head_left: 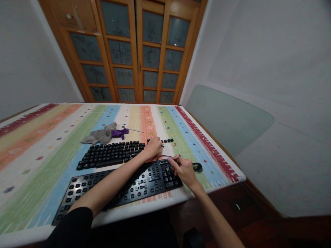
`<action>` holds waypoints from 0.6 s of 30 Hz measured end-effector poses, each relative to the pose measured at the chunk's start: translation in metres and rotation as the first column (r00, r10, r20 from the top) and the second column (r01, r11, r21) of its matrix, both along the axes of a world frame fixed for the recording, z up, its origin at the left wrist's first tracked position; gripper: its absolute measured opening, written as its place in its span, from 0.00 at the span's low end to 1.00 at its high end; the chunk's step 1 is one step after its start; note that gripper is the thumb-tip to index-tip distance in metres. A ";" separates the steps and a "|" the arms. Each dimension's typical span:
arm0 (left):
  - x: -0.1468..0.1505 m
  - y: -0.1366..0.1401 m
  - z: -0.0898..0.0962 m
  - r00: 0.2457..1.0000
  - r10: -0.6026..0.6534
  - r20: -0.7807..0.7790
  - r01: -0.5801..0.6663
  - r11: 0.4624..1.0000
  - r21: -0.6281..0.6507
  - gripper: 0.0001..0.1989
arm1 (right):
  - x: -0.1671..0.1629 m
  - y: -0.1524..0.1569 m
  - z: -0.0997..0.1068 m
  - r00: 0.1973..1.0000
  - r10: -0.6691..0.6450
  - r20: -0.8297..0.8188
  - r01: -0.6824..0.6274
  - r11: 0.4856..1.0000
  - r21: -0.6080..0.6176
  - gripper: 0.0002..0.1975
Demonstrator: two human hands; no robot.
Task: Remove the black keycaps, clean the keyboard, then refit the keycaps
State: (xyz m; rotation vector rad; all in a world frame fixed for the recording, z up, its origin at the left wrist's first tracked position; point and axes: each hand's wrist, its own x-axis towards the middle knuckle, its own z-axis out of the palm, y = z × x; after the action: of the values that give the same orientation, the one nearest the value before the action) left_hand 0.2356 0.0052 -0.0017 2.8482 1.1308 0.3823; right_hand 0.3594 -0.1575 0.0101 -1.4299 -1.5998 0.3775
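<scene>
A black keyboard lies along the table's front edge with most keycaps off and bare switch posts showing. Caps remain on its number pad at the right. My left hand reaches across it to a short row of loose black keycaps; its fingers are closed around what looks like one small keycap, partly hidden. Over the keyboard's upper right corner is my right hand, thumb and fingers pinched together. Thin, wire-like ends show above those fingertips, but the thing itself is too small to make out.
Removed keycaps sit in keyboard layout behind the keyboard. Beyond them lie a grey cloth, a purple cloth and a thin rod. A coiled black cable rests right of my right hand. The striped tablecloth covers the table.
</scene>
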 end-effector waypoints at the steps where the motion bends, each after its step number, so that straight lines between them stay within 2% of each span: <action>1: 0.000 0.000 0.001 1.000 0.002 -0.004 -0.002 1.000 -0.001 0.11 | 0.000 0.000 -0.001 1.000 -0.002 0.013 0.001 1.000 0.013 0.25; 8: 0.003 -0.001 0.005 1.000 0.019 -0.014 -0.019 1.000 -0.012 0.11 | 0.001 -0.001 -0.011 0.994 -0.022 0.104 0.014 0.997 0.077 0.24; 14: 0.004 0.002 0.002 1.000 0.020 -0.023 -0.020 1.000 -0.010 0.12 | -0.004 -0.006 -0.014 0.996 -0.049 0.073 0.041 0.992 0.117 0.20; 18: 0.003 0.002 0.003 0.999 0.019 -0.032 -0.019 1.000 -0.005 0.12 | -0.002 -0.007 -0.015 0.998 -0.063 0.029 0.060 0.995 0.084 0.21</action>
State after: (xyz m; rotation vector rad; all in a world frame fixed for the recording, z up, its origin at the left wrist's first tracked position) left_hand 0.2390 0.0073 0.0012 2.8512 1.1630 0.3363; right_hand 0.3578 -0.1642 -0.0047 -1.4239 -1.5743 0.2510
